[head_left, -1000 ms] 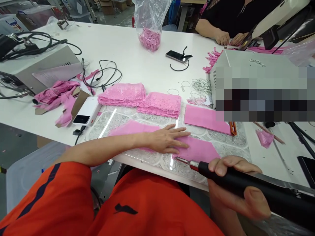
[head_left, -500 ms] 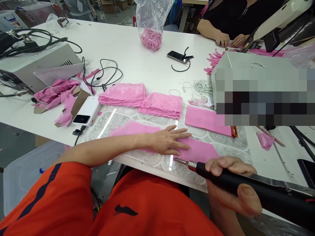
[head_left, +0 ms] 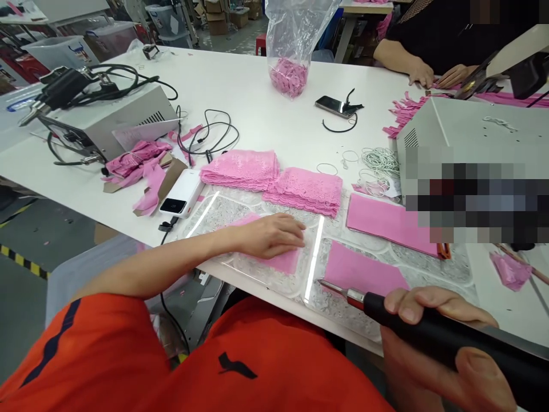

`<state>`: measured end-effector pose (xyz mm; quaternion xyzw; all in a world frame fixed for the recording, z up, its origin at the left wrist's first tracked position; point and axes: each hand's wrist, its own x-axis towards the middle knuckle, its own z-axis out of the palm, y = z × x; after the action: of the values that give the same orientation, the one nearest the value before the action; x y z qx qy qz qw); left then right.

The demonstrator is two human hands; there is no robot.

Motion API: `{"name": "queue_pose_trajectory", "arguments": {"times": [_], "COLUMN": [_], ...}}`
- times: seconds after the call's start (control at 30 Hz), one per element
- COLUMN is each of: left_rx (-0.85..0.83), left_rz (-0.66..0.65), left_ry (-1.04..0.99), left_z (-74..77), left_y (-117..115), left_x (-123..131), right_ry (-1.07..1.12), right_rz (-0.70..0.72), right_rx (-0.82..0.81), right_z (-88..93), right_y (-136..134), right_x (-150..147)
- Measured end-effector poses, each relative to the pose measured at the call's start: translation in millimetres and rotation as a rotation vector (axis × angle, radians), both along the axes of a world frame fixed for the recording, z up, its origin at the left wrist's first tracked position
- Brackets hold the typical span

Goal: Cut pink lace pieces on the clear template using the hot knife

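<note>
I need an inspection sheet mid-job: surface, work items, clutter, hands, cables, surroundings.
Surface: white table, patterned mat at near edge.
Work items: left pink piece, partly hidden; right pink piece, lying on mat.
Clutter: white device, phone, tangled pale cord.
Hands: left hand over left pink piece, contact unclear; right hand grips black-handled tool.
Cables: black cable drops past near edge.
Surroundings: co-worker's hands across the table.

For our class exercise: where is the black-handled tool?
The tool is lower right in the head view, in the right hand, its tip by the corner of a pink cloth.
</note>
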<state>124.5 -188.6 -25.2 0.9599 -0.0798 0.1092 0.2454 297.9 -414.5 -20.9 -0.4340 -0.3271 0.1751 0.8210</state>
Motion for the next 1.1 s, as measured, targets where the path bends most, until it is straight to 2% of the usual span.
{"name": "queue_pose_trajectory", "arguments": {"times": [0.13, 0.23, 0.53, 0.77, 1.1], "left_rx": [0.02, 0.029, 0.079, 0.065, 0.081], "left_rz": [-0.02, -0.006, 0.021, 0.011, -0.018], "left_ry": [0.08, 0.17, 0.258, 0.266, 0.223], "left_z": [-7.3, -12.9, -17.1, -17.4, -16.2], "left_y": [0, -4, -7, -2, 8], "left_x": [-40, -52, -52, -60, -67], "right_ry": [0.011, 0.003, -0.025, -0.04, -0.039], "right_rz": [0.043, 0.064, 0.11, 0.196, 0.227], "right_rx": [0.001, -0.009, 0.003, 0.02, 0.014], "right_z": [-1.5, -5.2, -6.3, -4.7, -8.6], "right_y": [11, 17, 27, 28, 29], "right_x": [-9, -16, -23, -31, -35]}}
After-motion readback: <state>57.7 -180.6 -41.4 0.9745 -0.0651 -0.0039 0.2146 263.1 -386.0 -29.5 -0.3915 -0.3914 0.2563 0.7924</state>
